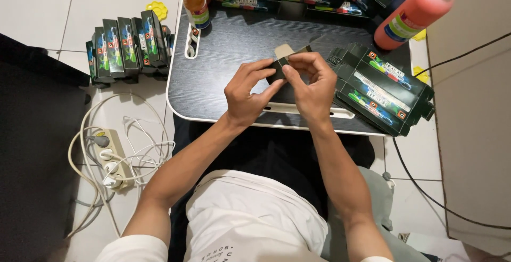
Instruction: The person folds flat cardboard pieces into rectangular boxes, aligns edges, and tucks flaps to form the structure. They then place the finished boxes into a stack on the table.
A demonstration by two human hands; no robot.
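Hands: left hand (246,92) and right hand (313,87) pinching small dark carton (288,58), fingers clamped.
Tip: squaring flap edges over lap desk (223,59) before pressing.

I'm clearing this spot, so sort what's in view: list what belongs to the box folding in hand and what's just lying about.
In the work:
- left hand and right hand, both gripping the small dark box
- flat box stack on the lap desk
- folded boxes on the floor

Lying about:
- red bottle
- orange bottle
- power strip
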